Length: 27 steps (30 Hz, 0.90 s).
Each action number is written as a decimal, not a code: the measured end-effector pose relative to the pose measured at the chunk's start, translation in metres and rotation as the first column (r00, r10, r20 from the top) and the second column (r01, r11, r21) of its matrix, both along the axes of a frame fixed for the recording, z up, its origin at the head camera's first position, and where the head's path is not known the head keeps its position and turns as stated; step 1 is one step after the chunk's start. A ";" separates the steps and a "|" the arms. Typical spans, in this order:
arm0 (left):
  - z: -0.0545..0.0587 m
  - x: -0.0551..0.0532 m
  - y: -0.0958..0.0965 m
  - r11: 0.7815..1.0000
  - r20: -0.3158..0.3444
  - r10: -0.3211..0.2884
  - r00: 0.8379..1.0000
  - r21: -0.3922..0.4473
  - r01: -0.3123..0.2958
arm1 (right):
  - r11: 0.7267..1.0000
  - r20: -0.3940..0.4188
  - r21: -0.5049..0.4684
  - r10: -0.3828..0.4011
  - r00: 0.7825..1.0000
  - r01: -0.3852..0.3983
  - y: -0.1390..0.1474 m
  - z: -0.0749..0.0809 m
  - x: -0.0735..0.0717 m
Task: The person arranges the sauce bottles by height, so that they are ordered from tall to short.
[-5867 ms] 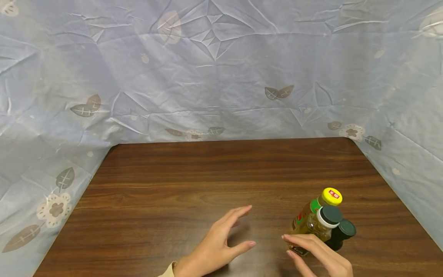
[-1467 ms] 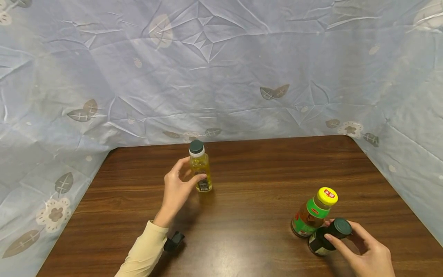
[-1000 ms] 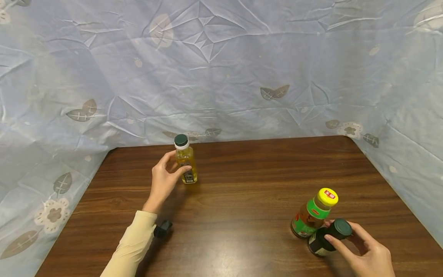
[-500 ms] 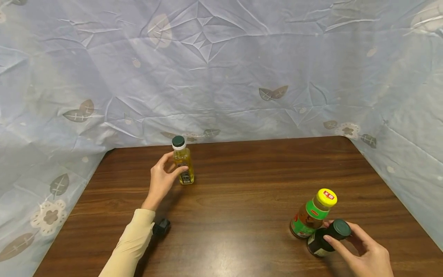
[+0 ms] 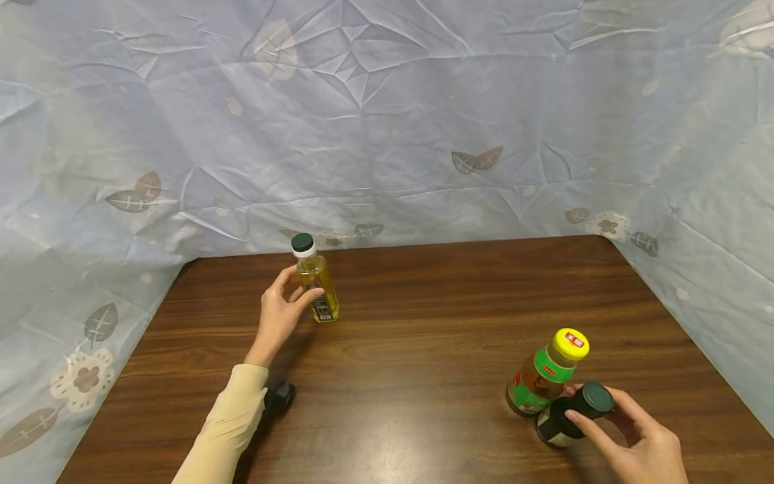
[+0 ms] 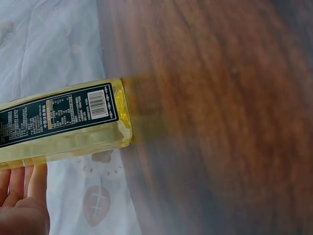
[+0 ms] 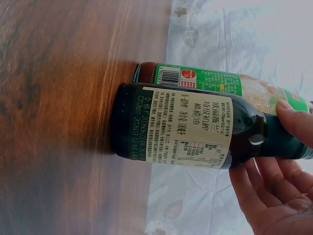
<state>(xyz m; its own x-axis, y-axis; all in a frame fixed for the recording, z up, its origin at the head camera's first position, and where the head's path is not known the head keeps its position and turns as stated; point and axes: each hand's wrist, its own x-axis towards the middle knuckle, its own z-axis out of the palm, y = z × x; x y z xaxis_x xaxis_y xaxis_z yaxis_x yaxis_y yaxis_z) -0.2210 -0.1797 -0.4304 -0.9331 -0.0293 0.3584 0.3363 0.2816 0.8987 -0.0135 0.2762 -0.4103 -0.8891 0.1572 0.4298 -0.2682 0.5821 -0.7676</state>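
Observation:
At the left back of the table, my left hand (image 5: 281,312) grips a clear bottle of yellow oil (image 5: 316,270) between thumb and fingers. It has a dark green cap, a white collar and a black label, and its top leans left in the head view. At the right, my right hand (image 5: 646,438) pinches the neck of a small dark olive oil bottle (image 7: 190,129), whose base rests on the table. Close beside that one stands a glass bottle of brown sauce (image 5: 544,380) with a yellow cap and green labels.
The brown wood-grain table (image 5: 411,363) spreads between the two hands. A pale patterned cloth (image 5: 387,134) hangs behind it and along both sides. A small black device (image 5: 281,396) sits at the left wrist.
Since the earliest frame, my left hand has carried the yellow oil bottle from the right group to the left back, and my right hand has taken hold of the dark bottle. Lately the oil bottle tips slightly left.

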 end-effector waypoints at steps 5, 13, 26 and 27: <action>0.005 0.005 0.003 1.000 0.012 0.001 1.000 0.004 -0.002 | 1.000 0.024 -0.004 0.012 1.000 -0.012 0.000 0.002 0.000; 0.028 0.021 0.012 1.000 0.021 0.004 1.000 -0.007 -0.004 | 1.000 0.011 0.006 0.004 1.000 -0.005 0.000 0.002 0.001; 0.041 0.035 0.014 0.990 -0.173 0.043 0.984 0.140 -0.019 | 1.000 0.038 -0.001 -0.019 0.999 0.019 0.000 0.001 0.001; 0.040 0.036 0.013 0.987 -0.202 0.048 0.978 0.158 -0.016 | 1.000 0.037 0.004 -0.019 0.999 0.019 0.000 0.001 0.001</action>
